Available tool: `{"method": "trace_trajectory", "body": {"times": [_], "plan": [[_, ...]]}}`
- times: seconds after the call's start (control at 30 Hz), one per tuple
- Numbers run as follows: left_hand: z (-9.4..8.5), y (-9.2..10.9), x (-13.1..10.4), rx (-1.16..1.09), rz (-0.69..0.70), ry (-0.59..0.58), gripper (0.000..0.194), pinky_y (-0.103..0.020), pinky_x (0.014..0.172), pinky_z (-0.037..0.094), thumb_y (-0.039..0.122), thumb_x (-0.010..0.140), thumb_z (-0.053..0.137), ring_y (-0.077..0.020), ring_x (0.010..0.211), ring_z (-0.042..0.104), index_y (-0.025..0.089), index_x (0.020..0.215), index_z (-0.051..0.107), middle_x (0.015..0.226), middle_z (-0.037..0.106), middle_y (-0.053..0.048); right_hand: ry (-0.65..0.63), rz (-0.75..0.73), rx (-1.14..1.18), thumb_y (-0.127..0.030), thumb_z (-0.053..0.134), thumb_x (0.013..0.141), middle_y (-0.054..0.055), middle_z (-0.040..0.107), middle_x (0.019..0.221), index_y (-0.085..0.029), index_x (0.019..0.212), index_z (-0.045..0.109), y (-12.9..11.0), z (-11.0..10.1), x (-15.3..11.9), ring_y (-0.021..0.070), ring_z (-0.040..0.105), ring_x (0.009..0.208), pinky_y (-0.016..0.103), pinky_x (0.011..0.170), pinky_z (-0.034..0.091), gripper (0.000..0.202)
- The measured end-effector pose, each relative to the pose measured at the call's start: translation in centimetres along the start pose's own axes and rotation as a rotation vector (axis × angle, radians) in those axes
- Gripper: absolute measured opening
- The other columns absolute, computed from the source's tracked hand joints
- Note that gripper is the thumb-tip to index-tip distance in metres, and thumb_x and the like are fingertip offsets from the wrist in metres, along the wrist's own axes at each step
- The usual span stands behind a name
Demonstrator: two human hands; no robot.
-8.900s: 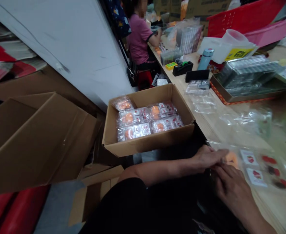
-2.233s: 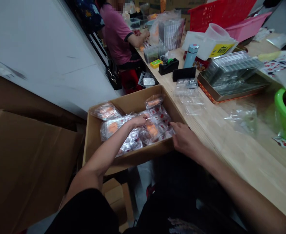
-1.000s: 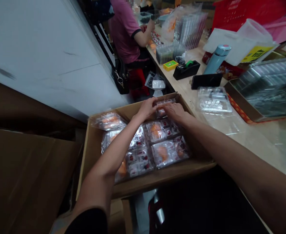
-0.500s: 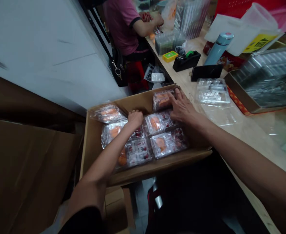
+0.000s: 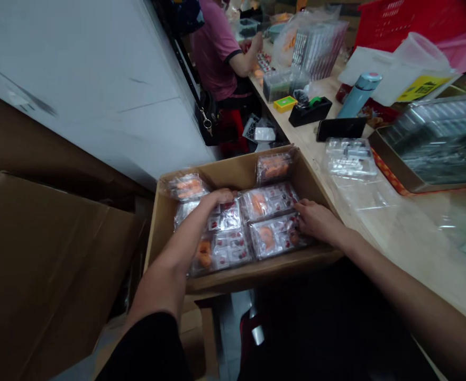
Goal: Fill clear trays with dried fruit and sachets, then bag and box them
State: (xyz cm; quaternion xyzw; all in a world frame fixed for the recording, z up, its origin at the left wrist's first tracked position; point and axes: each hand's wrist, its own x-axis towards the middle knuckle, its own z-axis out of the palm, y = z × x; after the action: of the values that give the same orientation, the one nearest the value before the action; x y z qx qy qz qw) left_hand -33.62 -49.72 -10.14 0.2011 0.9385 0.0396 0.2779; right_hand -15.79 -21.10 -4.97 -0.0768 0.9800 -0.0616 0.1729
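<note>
Packs [image 5: 269, 201] in clear wrap with orange pieces sit in the open carton [image 5: 233, 173], any print on them too small to read. Left hand [image 5: 220, 197] is curled over the left-side packs, right hand [image 5: 317, 219] has fingers drawn narrow at the right-side packs' outer ends; can't tell if either grips. Yellow label [image 5: 423, 87] on the white bin [image 5: 369, 66] carries dark characters, illegible.

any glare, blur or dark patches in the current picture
Head view: white glare streaks the wrapped packs and clear tray; the tabletop is blurred toward the right edge; black clothing below the carton shows little detail.
</note>
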Motion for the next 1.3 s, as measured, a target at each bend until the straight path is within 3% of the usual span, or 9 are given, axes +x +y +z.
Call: {"method": "trace_trajectory", "body": {"times": [0.13,0.27,0.53,0.67,0.8,0.93,1.1,1.2,1.3], "plan": [[0.2,1.8,0.6,0.041,-0.043,0.053,0.057,-0.043,0.102,0.05,0.05,0.105,0.029,-0.032,0.122,0.063,0.013,0.125,0.067,0.132,0.066,-0.019,-0.105,0.132,0.158,-0.013,0.052,0.092,0.021,0.068,0.123,-0.008,0.134,0.06,-0.5,1.2,2.2,0.0305,0.066,0.115,0.033,0.094,0.047,0.044],[0.3,3.9,1.2,0.067,-0.05,-0.051,0.062,-0.037,0.093,0.052,0.065,0.089,0.056,-0.034,0.115,0.067,0.013,0.12,0.07,0.124,0.071,-0.02,-0.236,0.227,0.273,-0.011,0.053,0.089,0.021,0.069,0.128,-0.007,0.136,0.062,-0.4,2.3,3.8,0.0302,0.066,0.119,0.03,0.09,0.049,0.048],[-0.4,5.5,0.7,0.021,0.054,0.046,0.043,-0.041,0.099,0.045,0.046,0.074,0.08,-0.0298,0.104,0.066,0.017,0.103,0.068,0.103,0.073,-0.009,-0.255,0.3,0.377,-0.011,0.055,0.086,0.014,0.074,0.12,-0.011,0.131,0.068,-0.2,2.9,4.3,0.0231,0.072,0.104,0.024,0.078,0.052,0.047],[-0.2,5.9,-0.3,-0.336,0.083,0.063,0.034,-0.031,0.076,0.049,0.03,0.072,0.081,-0.0204,0.08,0.063,0.018,0.097,0.062,0.083,0.066,-0.001,-0.187,0.299,0.387,-0.009,0.054,0.085,0.015,0.07,0.129,-0.013,0.132,0.067,-0.2,2.4,3.9,0.0264,0.066,0.121,0.027,0.094,0.051,0.049],[0.3,6.7,-0.7,-0.8,-0.06,0.041,0.041,-0.026,0.061,0.049,0.015,0.071,0.078,-0.014,0.064,0.059,0.018,0.107,0.058,0.078,0.063,0.002,-0.105,0.309,0.393,-0.011,0.053,0.087,0.019,0.066,0.133,-0.01,0.148,0.051,-1.1,2.1,3.0,0.0297,0.063,0.124,0.035,0.101,0.049,0.061],[-0.5,9.0,-1.3,-1.081,-0.157,-0.011,0.026,-0.026,0.062,0.054,0.012,0.075,0.075,-0.0139,0.06,0.061,0.014,0.097,0.063,0.068,0.062,0.002,0.085,0.104,0.366,-0.028,0.064,0.089,0.029,0.042,0.155,-0.004,0.163,0.019,-3.5,1.5,1.7,0.0371,0.047,0.141,0.045,0.112,0.042,0.09],[-2.6,12.4,-3.1,-1.311,0.027,-0.13,0.009,-0.031,0.072,0.06,0.015,0.083,0.069,-0.0133,0.058,0.064,0.01,0.075,0.067,0.064,0.066,-0.005,0.111,0.046,0.335,-0.041,0.065,0.09,0.029,0.034,0.159,-0.01,0.166,0.002,-5.8,-0.8,0.9,0.0424,0.044,0.142,0.053,0.111,0.04,0.104],[-3.5,12.5,-3.4,-1.395,0.111,-0.153,0.017,-0.029,0.076,0.06,0.025,0.087,0.07,-0.0153,0.065,0.069,0.009,0.081,0.068,0.07,0.07,-0.009,0.096,0.142,0.309,-0.037,0.063,0.091,0.029,0.049,0.147,-0.011,0.165,0.008,-5.5,-2.4,1.0,0.0417,0.058,0.127,0.051,0.102,0.047,0.096],[-3.4,10.9,-2.3,-1.188,0.11,-0.097,0.036,-0.029,0.076,0.059,0.043,0.097,0.057,-0.02,0.081,0.074,0.011,0.106,0.068,0.09,0.076,-0.015,0.097,0.276,0.289,-0.027,0.057,0.092,0.024,0.066,0.125,-0.013,0.154,0.036,-4.5,-3.5,1.6,0.0383,0.067,0.112,0.045,0.093,0.051,0.067]]}}
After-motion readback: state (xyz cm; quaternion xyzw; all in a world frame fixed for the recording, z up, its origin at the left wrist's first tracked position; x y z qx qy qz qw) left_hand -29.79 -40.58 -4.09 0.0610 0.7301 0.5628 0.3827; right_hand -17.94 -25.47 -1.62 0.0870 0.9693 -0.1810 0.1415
